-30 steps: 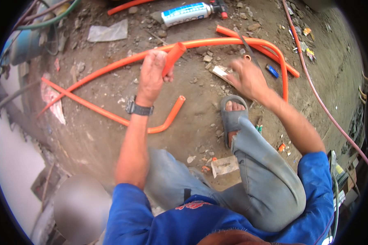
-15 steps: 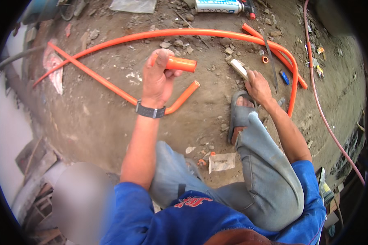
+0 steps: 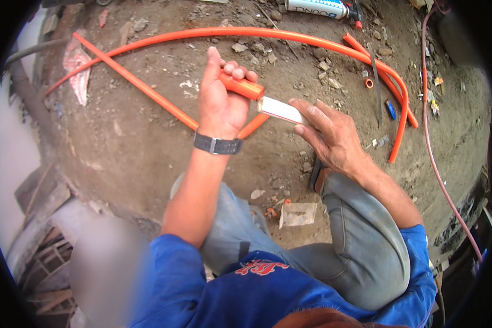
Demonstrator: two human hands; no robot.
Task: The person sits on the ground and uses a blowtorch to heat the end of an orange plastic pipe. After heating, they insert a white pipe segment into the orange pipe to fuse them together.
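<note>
While my left hand (image 3: 220, 104) grips the short orange pipe piece (image 3: 241, 86), my right hand (image 3: 328, 134) holds the white tube (image 3: 281, 110) touching its end; I judge insertion needs straight alignment

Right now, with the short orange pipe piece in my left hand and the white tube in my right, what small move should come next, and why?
Probably ease the white tube a little further toward the open end of the short orange pipe piece. The left hand grips the piece with that end facing the right hand, and the tube's tip already sits at it, roughly in line, so only a small push seems needed.
</note>
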